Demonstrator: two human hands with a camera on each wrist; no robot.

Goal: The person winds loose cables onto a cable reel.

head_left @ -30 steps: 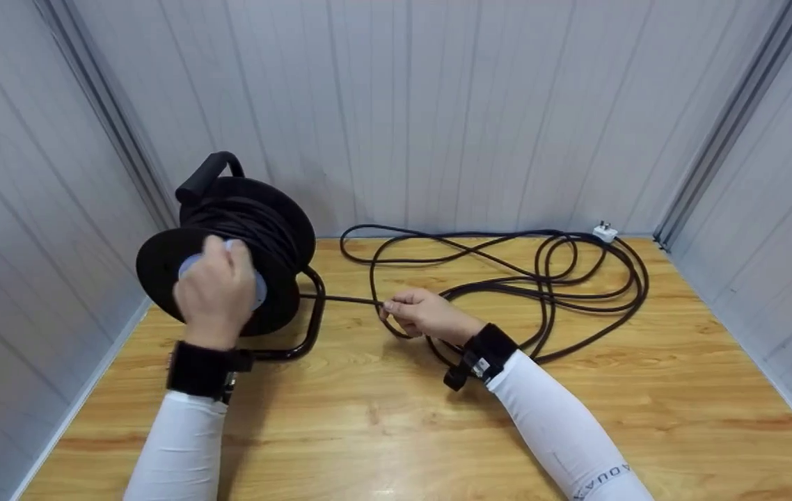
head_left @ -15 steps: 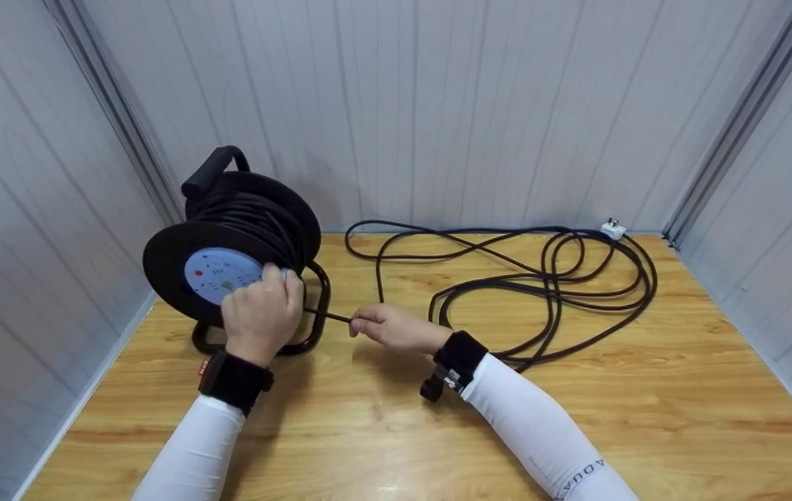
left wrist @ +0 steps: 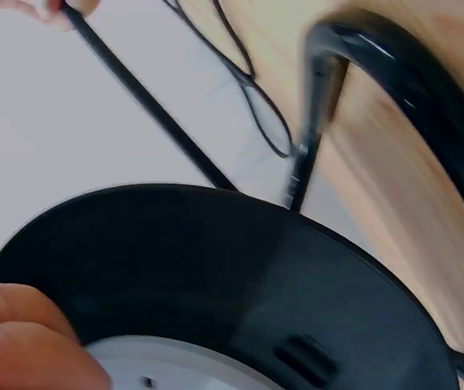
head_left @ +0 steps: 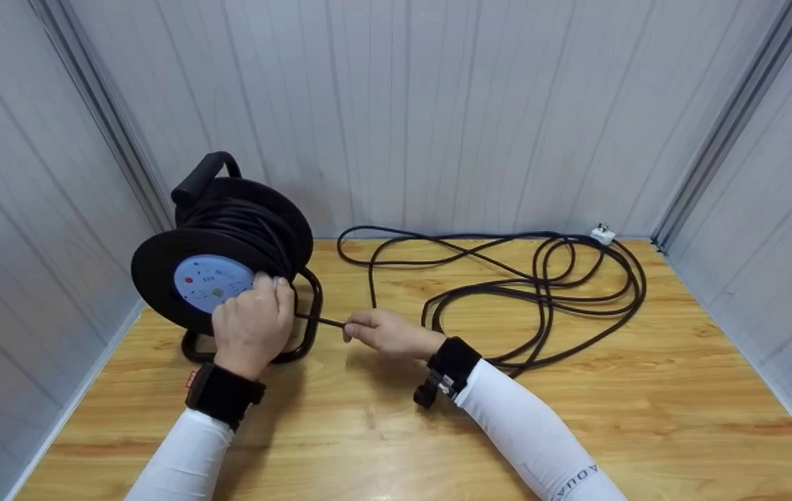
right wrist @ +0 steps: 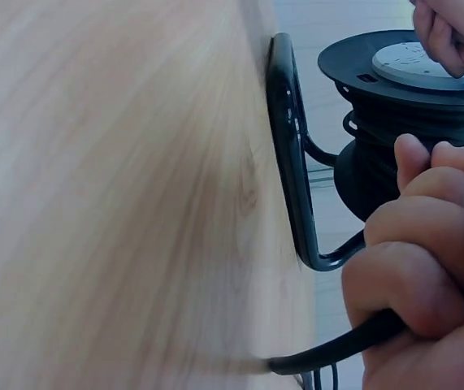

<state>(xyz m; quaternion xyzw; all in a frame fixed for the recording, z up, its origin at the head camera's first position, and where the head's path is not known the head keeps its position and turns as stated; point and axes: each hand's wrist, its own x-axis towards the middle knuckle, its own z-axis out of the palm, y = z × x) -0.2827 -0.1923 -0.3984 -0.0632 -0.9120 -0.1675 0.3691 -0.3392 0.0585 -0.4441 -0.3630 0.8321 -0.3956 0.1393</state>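
Observation:
A black cable reel [head_left: 159,278] with a pale blue socket face [head_left: 209,282] stands on its tubular frame at the left of the table. My left hand [head_left: 253,320] grips the crank knob at the lower right of that face; the fingers mostly cover the knob. Dark cable is wound thickly on the drum. From the drum a short taut stretch of cable [head_left: 323,321] runs to my right hand [head_left: 392,332], which pinches it just right of the frame. In the right wrist view the fingers [right wrist: 427,236] curl round the cable [right wrist: 337,351].
Loose loops of the same cable [head_left: 542,299] spread over the right and back of the wooden table [head_left: 382,445]. At its end a white plug [head_left: 603,235] lies against the back wall [head_left: 438,118]. The reel's carrying handle [head_left: 201,177] sticks up at the back left.
The left hand has swung from the top of the socket face down to its lower right. The right hand has moved left with the cable, closer to the reel.

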